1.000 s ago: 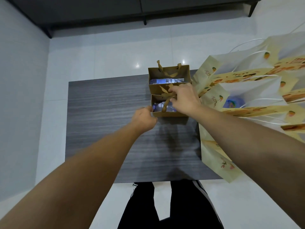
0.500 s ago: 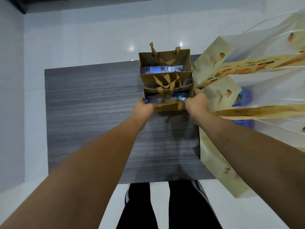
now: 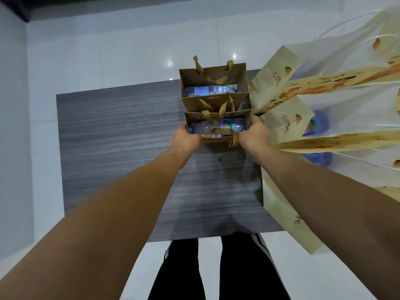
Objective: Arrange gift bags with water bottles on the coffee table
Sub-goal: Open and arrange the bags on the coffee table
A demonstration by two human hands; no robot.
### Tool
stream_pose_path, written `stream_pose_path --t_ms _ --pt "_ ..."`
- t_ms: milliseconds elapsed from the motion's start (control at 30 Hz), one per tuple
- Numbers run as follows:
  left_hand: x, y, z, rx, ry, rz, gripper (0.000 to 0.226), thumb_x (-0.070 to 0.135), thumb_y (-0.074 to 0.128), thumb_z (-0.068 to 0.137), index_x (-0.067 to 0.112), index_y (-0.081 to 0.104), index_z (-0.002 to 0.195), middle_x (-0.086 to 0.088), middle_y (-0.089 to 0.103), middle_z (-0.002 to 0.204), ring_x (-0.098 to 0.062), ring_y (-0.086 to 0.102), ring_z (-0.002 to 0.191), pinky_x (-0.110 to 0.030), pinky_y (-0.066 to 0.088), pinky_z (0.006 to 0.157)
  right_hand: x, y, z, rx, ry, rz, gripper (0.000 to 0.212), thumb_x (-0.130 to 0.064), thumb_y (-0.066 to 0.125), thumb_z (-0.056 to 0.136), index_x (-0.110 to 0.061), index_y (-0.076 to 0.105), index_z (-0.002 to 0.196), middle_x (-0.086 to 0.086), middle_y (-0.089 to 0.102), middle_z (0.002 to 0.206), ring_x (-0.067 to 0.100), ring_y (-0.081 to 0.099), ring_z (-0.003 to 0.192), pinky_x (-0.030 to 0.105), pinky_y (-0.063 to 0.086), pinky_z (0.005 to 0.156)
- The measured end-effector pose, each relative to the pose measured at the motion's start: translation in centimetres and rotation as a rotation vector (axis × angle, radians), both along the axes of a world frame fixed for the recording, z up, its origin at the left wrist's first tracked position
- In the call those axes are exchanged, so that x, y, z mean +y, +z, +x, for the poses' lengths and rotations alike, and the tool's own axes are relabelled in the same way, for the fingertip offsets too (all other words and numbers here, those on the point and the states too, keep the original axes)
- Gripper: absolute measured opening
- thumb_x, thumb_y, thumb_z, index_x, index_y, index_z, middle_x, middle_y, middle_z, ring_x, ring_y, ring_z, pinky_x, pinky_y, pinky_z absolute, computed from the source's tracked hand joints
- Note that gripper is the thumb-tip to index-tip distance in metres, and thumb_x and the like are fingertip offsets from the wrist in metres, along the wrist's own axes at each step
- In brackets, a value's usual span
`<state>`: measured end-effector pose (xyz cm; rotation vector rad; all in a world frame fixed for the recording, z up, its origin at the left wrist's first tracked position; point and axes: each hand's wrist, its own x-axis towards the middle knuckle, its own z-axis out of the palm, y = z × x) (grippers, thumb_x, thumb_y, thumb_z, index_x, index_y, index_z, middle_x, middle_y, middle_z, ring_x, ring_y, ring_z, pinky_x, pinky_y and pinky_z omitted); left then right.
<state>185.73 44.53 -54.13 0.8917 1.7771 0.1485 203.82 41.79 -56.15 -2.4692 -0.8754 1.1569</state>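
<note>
Two brown bags on the table [image 3: 112, 148], back to back, a bottle lying in each. Near bag [image 3: 217, 126] gripped at both ends: left hand [image 3: 184, 140] curled round its left edge, right hand [image 3: 253, 135] curled round its right edge. Far bag [image 3: 214, 87] touching it, seemingly already placed. Yellow bags [image 3: 287, 126] crowded at the right, at least one with a bottle inside. Likely left: squaring the near bag, then arranging the yellow ones.

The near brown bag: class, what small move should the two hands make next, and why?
Probably let go. The near brown bag stands on the coffee table right behind the far brown bag, in line, each with a water bottle inside. The left hand and right hand grip its sides.
</note>
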Motion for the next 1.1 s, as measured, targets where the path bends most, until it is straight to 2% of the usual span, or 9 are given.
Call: stream_pose_path --t_ms 100,200,333,500,667,767,900,1033,1100 --pt "-0.6 0.1 -0.3 -0.004 -0.025 0.001 0.044 0.014 0.068 0.092 0.020 0.053 0.133 -0.005 0.062 0.119 -0.020 0.059 0.105 -0.028 0.045 0.073 -0.4 0.0 -0.2 0.026 -0.008 0.021 0.053 -0.007 0.061 0.093 -0.028 0.052 0.141 0.002 0.062 0.129 0.026 0.059 0.117 0.042 0.055 0.095" --pt "-1.2 0.7 -0.7 -0.040 -0.044 -0.003 0.046 0.014 0.069 0.092 0.021 0.054 0.134 -0.005 0.063 0.123 -0.021 0.060 0.107 -0.030 0.048 0.080 -0.7 0.6 -0.5 0.025 -0.042 0.032 0.053 -0.008 0.062 0.092 -0.027 0.053 0.140 0.002 0.063 0.126 0.026 0.059 0.117 0.036 0.054 0.092" --pt "-2.0 3.5 -2.2 -0.039 -0.161 0.029 0.047 0.016 0.064 0.096 0.018 0.049 0.140 -0.001 0.059 0.121 -0.019 0.055 0.102 -0.031 0.044 0.083 -2.1 2.8 -1.8 -0.061 -0.069 0.036 0.053 -0.013 0.068 0.086 -0.019 0.054 0.137 0.010 0.064 0.124 0.031 0.059 0.116 0.040 0.052 0.097" --pt "-3.1 9.2 -4.2 0.009 -0.430 0.133 0.051 0.023 0.064 0.097 0.016 0.046 0.145 -0.007 0.057 0.128 -0.021 0.054 0.107 -0.030 0.043 0.084 -5.5 7.0 -4.9 -0.108 -0.019 0.080 0.066 -0.025 0.066 0.082 -0.028 0.047 0.145 0.009 0.062 0.126 0.032 0.059 0.117 0.042 0.053 0.099" --pt "-4.4 16.2 -4.0 0.077 -0.772 0.339 0.045 0.031 0.065 0.093 0.018 0.055 0.136 -0.007 0.063 0.126 -0.027 0.059 0.116 -0.035 0.052 0.092 -10.6 15.5 -6.6 -0.184 -0.003 0.148 0.062 -0.024 0.066 0.087 -0.020 0.047 0.146 0.014 0.056 0.136 0.036 0.053 0.125 0.040 0.046 0.103" --pt "-5.9 20.8 -0.4 0.102 -0.957 0.451 0.046 0.026 0.065 0.091 0.018 0.055 0.134 -0.005 0.062 0.117 -0.026 0.060 0.112 -0.032 0.050 0.084 -15.6 20.6 -5.5 -0.305 -0.048 0.184 0.061 -0.022 0.062 0.090 -0.015 0.043 0.148 0.017 0.053 0.140 0.038 0.049 0.129 0.042 0.044 0.104" --pt "-11.4 26.5 7.3 0.054 -1.208 0.621 0.060 0.031 0.062 0.091 0.018 0.043 0.147 -0.011 0.058 0.133 -0.030 0.059 0.115 -0.038 0.053 0.090 -24.5 25.6 -1.8 -0.402 -0.221 0.196 0.067 -0.026 0.060 0.092 -0.018 0.035 0.154 0.015 0.046 0.146 0.037 0.044 0.133 0.043 0.044 0.104" --pt "-20.8 30.0 15.0 -0.039 -1.535 0.788 0.064 0.027 0.057 0.094 0.015 0.034 0.153 -0.014 0.058 0.130 -0.032 0.063 0.104 -0.034 0.047 0.072 -35.7 28.8 2.0 -0.460 -0.483 0.173 0.067 -0.025 0.061 0.089 -0.020 0.037 0.152 0.016 0.048 0.142 0.039 0.044 0.131 0.042 0.045 0.100" --pt "-26.6 31.2 18.3 -0.084 -1.673 0.859 0.064 0.027 0.057 0.094 0.014 0.036 0.153 -0.016 0.055 0.136 -0.033 0.059 0.115 -0.034 0.047 0.082 -41.7 29.8 3.4 -0.480 -0.607 0.166 0.067 -0.024 0.062 0.089 -0.020 0.038 0.152 0.015 0.048 0.142 0.038 0.045 0.130 0.042 0.044 0.101"
